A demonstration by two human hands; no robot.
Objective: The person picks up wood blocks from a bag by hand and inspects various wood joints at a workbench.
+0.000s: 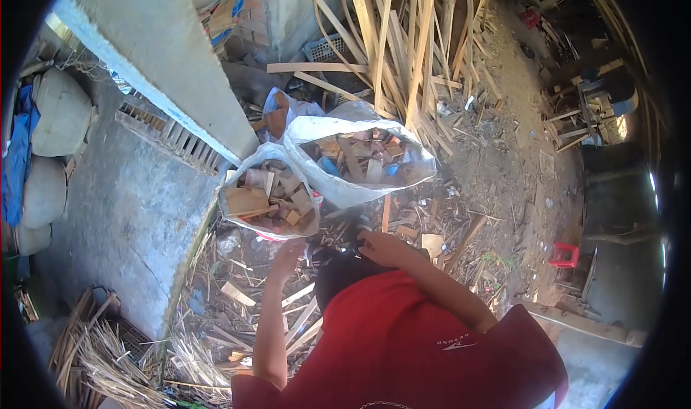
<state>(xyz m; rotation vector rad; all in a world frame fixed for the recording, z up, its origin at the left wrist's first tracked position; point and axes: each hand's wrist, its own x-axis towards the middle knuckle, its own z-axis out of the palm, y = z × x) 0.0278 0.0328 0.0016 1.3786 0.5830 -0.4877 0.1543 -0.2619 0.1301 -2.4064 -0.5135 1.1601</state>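
Two white sacks of wood scraps stand side by side in the middle. My left hand [288,256] is at the near rim of the smaller sack [311,225]; its fingers are too small and blurred to make out. Below the larger sack [338,190], my right hand [376,246] is close to my dark legwear, with its fingers bent. What it holds, if anything, is hidden. Inside the larger sack, blue pieces [329,166] lie among the wood offcuts.
Long wooden strips [417,42] lean behind the sacks. Wood scraps [237,293] litter the ground. A concrete slab [129,207] and a slanted pillar [165,56] are at left. A red stool [564,255] stands at right. Bundled sticks [115,366] lie at lower left.
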